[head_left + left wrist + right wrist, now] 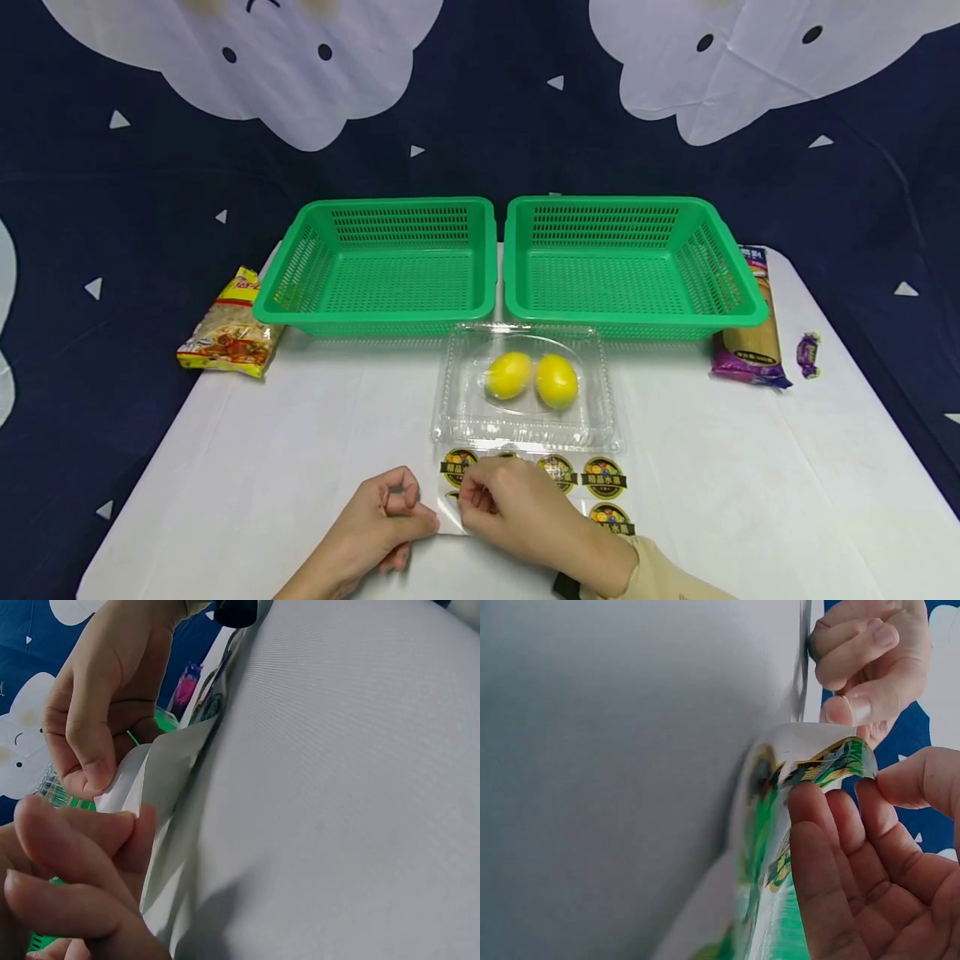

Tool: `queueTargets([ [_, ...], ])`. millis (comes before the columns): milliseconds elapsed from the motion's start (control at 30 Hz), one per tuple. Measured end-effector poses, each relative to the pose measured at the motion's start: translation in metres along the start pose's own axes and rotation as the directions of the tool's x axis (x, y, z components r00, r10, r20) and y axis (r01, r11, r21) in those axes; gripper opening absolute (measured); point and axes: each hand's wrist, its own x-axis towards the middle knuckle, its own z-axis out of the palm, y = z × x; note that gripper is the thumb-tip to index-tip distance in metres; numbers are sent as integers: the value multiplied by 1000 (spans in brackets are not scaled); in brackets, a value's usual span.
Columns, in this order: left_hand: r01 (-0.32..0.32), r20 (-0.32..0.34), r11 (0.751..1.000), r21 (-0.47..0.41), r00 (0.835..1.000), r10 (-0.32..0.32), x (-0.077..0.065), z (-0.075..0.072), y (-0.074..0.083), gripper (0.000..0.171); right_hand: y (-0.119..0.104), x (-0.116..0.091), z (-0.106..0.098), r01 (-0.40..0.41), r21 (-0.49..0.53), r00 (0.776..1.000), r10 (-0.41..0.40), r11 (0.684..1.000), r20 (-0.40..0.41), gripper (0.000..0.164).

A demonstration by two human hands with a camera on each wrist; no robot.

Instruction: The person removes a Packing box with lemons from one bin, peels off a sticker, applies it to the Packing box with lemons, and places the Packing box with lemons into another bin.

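A sheet of round black-and-gold stickers [603,477] lies at the front of the table. My left hand [378,521] pinches its near left corner between thumb and finger. With thumb and fingertips, my right hand [525,508] pinches the edge of a sticker [847,759], which curves up from the white backing in the right wrist view. From the left wrist view, the raised part of the sheet [176,765] bends between both hands. Just beyond the sheet sits a clear plastic clamshell box [525,435] with two yellow lemons [508,375] showing in it.
Two green baskets [375,318] [637,318] stand side by side at the back. A yellow food bag [232,329] lies at the left, a purple-ended noodle pack [753,337] at the right, partly behind a basket. Beside it is a purple wrapped candy [807,355]. A dark object [566,585] shows under the right wrist.
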Motion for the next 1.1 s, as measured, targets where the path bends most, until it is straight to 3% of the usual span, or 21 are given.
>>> queueTargets([
  [200,8,-42,1000,17,999,-7,-1,2,-1,42,2,0,-7,-37,52,999,37,998,-9,17],
  [667,15,-46,997,79,999,-11,-2,2,-2,30,5,-5,-21,-136,146,990,142,980,-27,17],
  [1100,-2,-53,997,80,999,6,-4,2,-3,20,3,-6,-39,-219,296,976,212,930,57,14],
])
